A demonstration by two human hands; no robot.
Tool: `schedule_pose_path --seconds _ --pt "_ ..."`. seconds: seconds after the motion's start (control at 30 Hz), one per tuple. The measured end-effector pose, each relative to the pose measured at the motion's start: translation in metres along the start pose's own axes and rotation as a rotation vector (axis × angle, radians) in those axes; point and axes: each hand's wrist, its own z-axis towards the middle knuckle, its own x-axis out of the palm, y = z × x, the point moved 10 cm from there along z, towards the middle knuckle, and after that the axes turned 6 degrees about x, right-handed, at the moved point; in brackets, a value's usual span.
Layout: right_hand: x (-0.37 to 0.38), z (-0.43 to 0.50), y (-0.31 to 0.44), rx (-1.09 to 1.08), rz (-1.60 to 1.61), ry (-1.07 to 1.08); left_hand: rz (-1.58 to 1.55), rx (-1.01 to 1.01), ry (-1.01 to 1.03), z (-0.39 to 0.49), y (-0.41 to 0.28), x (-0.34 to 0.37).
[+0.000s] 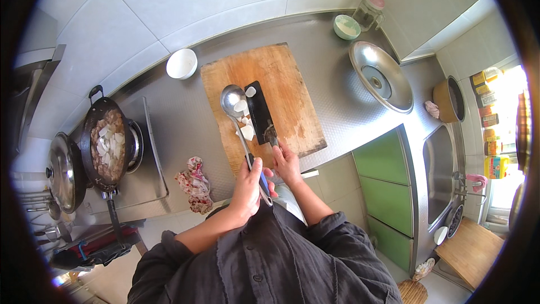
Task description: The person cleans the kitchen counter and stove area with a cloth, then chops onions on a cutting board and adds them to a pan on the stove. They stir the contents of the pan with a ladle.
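My left hand [249, 190] grips the blue and black handle of a metal ladle [232, 97], whose bowl lies over the wooden cutting board [270, 61]. In my right hand [287, 162] is the handle of a dark-bladed cleaver [259, 112], flat over the board. A white slice [250, 91] rests on the blade. More white pieces [247, 131] lie between ladle and blade, one of them at the ladle's rim. To the left, a black wok [86, 147] on the stove holds browned meat with white slices [110, 145] on top.
A white bowl [182, 63] stands behind the board at the left, a crumpled patterned cloth [195, 185] near the counter's front edge. At the right are a large metal lid [382, 78], a green bowl [346, 27] and a glass jug [368, 12]. A glass lid [67, 173] is left of the wok.
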Motion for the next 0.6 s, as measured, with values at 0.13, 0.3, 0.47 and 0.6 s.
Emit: schedule_pose_path --seconds 0.13,0.3,0.47,0.6 --pt "-0.009 -0.018 0.065 -0.506 -0.471 -0.195 -0.214 -0.073 0.0 -0.003 -0.018 0.007" --pt "-0.016 -0.033 0.11 -0.674 -0.702 -0.205 -0.691 -0.196 0.25 0.003 -0.052 0.003" --pt "-0.035 -0.038 0.128 -0.677 -0.724 -0.213 -0.925 -0.26 0.358 -0.008 -0.075 -0.017" --pt "-0.061 -0.026 0.103 -0.576 -0.528 -0.251 -0.945 -0.16 0.408 -0.035 -0.103 -0.046"
